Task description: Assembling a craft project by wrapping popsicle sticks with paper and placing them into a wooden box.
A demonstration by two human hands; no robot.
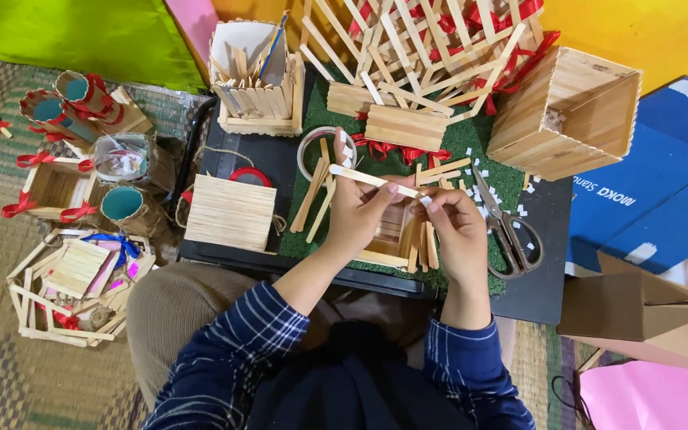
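Popsicle stick [372, 181] is pinched at both ends, left hand [357, 213] and right hand [454, 224] clamped on it, above the half-built stick box [390, 236]. Looks like the taping/prep step; next it needs lining up square on the box wall.

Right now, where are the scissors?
In the head view the scissors lie on the dark board's right part, just right of the right hand, below the open stick box.
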